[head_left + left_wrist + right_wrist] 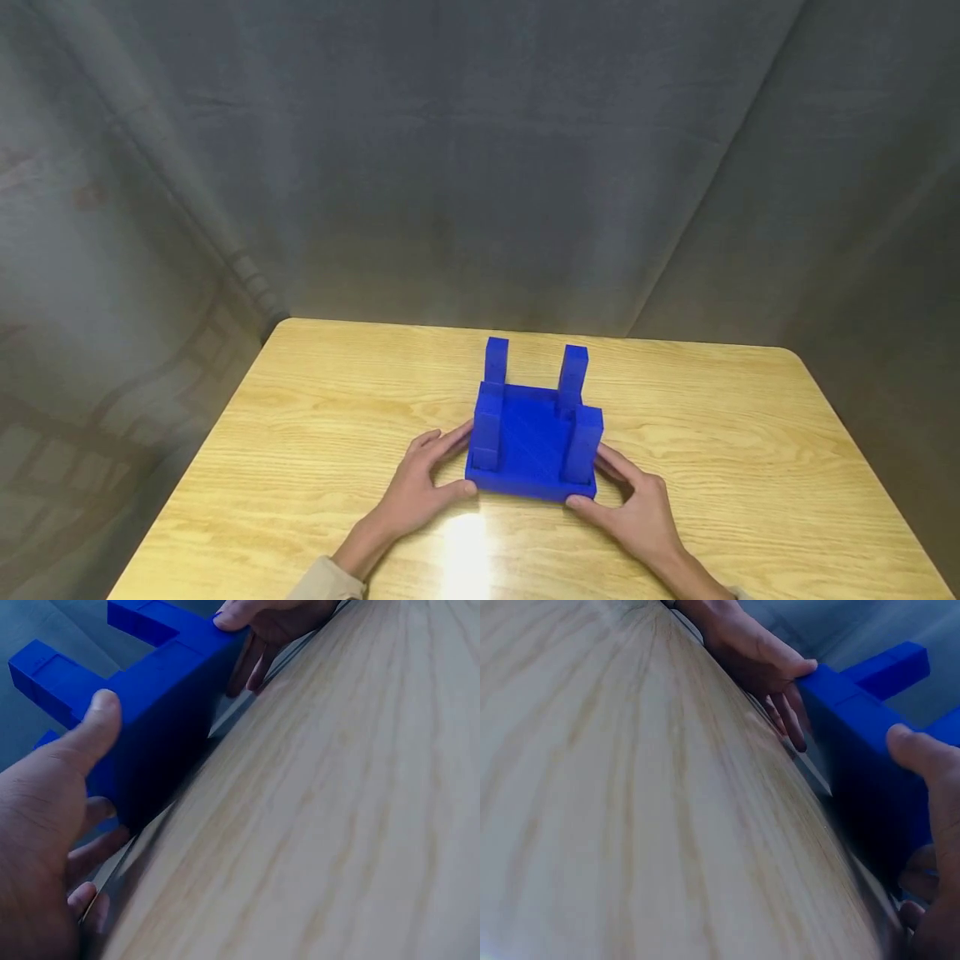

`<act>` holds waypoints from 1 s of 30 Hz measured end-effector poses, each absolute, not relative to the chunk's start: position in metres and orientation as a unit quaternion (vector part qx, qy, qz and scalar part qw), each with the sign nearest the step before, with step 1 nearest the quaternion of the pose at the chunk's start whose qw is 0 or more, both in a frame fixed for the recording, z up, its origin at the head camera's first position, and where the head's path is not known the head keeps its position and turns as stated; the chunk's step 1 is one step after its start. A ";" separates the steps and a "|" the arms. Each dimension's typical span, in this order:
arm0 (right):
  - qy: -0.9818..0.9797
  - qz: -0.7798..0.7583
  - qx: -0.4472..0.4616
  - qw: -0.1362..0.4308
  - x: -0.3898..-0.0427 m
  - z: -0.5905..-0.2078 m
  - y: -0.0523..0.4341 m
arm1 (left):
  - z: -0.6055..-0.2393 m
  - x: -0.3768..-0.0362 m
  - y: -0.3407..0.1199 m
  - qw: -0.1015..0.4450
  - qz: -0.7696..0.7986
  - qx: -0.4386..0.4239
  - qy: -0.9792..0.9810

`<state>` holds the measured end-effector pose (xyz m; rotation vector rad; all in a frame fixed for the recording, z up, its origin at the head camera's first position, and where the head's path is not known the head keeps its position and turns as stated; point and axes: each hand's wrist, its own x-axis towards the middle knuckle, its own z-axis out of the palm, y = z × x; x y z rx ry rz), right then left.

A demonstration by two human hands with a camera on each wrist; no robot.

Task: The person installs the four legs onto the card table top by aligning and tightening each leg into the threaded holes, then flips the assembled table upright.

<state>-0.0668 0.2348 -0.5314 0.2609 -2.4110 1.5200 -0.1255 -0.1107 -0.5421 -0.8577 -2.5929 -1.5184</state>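
Observation:
A blue square base (531, 437) with several upright corner posts, like a small upturned table, stands posts-up near the front of the wooden table. My left hand (417, 493) grips its left side, thumb at the front left corner and fingers reaching back along the edge. On the opposite side my right hand (640, 510) holds it the same way, thumb tip at the front right corner. In the left wrist view the left thumb presses the front face, with fingertips low by the underside (161, 769). The right wrist view shows both thumbs on the front face (855, 712).
The light wooden table (337, 392) has rounded far corners and carries a bright glare spot in front of the base. A grey curtain (465, 167) hangs right behind the table's far edge and along both sides.

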 end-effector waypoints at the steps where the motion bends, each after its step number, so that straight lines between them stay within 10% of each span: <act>1: -0.826 0.537 0.098 0.139 -0.067 -0.532 0.235 | -0.542 -0.125 -0.111 0.005 -0.506 -0.274 -0.818; 15: -0.772 0.567 0.206 0.201 -0.068 -0.539 0.241 | -0.539 -0.123 -0.102 -0.010 -0.648 -0.248 -0.720; 30: -0.757 0.491 0.256 0.347 -0.075 -0.547 0.240 | -0.541 -0.114 -0.083 0.243 -0.555 -0.277 -0.746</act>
